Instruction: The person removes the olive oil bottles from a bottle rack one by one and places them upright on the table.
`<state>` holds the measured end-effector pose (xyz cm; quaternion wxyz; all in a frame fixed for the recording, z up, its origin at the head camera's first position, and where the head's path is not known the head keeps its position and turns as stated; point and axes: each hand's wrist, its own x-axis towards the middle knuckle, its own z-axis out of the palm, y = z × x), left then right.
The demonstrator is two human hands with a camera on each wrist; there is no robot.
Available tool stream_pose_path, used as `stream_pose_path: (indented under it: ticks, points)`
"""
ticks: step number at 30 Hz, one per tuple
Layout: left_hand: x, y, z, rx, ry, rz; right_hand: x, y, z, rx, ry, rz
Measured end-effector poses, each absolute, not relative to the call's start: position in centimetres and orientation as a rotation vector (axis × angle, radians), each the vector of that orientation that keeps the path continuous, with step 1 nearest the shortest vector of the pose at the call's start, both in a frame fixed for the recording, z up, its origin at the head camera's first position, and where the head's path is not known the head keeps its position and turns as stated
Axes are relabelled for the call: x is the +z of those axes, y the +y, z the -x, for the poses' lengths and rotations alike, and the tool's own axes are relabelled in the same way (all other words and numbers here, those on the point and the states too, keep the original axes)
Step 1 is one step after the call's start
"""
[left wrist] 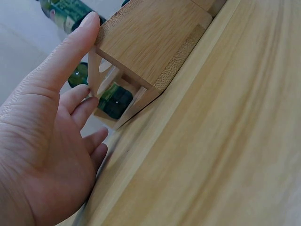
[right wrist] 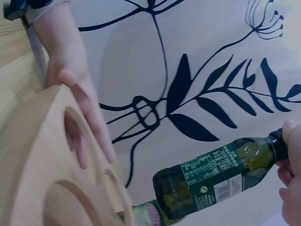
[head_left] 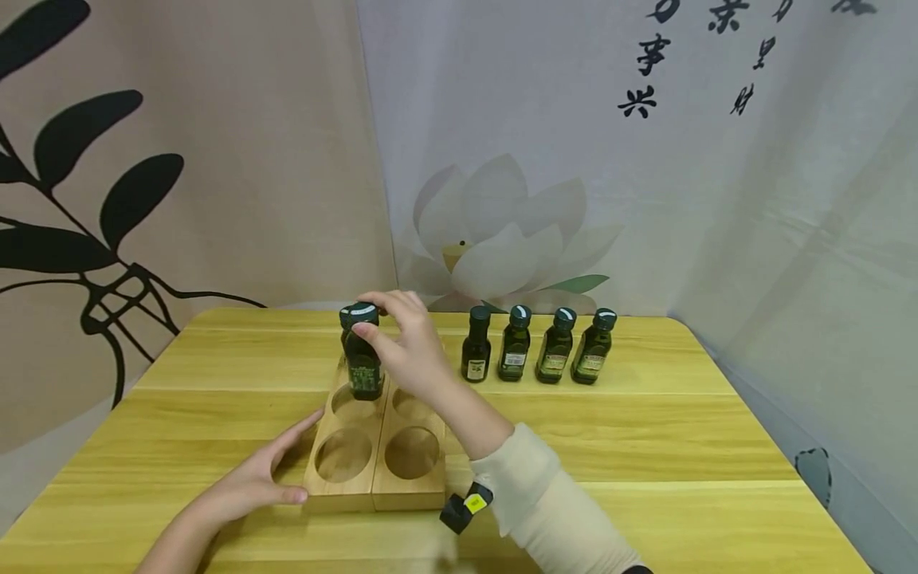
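My right hand (head_left: 414, 347) pinches a dark green glass bottle (right wrist: 214, 174) by its black cap. The bottle hangs upright above the left row of a two-part wooden rack (head_left: 374, 498) with round holes. Behind it, a second bottle (head_left: 345, 316) stands at the rack's far left, mostly hidden; its label shows low in the right wrist view. At the rack's left side, my left hand (head_left: 247, 482) touches the wood with thumb and fingers spread. The thumb lies near the front corner in the left wrist view, with the other fingers fairly straight.
Several small dark bottles (head_left: 514, 344) stand in a row to the right of the rack, near the table's back edge. The wooden table (head_left: 631, 454) ends at a printed curtain (head_left: 287, 159). Round holes at the rack's near end hold nothing.
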<state>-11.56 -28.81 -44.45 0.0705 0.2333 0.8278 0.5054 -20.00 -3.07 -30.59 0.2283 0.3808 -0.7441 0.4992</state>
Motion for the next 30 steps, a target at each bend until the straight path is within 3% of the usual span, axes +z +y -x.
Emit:
stream_pose_path:
  ticks: [12, 30]
  points:
    - [-44.6, -29.0, 11.6, 1.517, 2.500, -0.678, -28.7, 0.8, 20.2, 1.366, -2.058, -0.998]
    - [-44.7, -29.0, 11.7, 1.504, 2.504, -0.685, -29.6, 6.7, 21.4, 1.331, -2.067, -0.925]
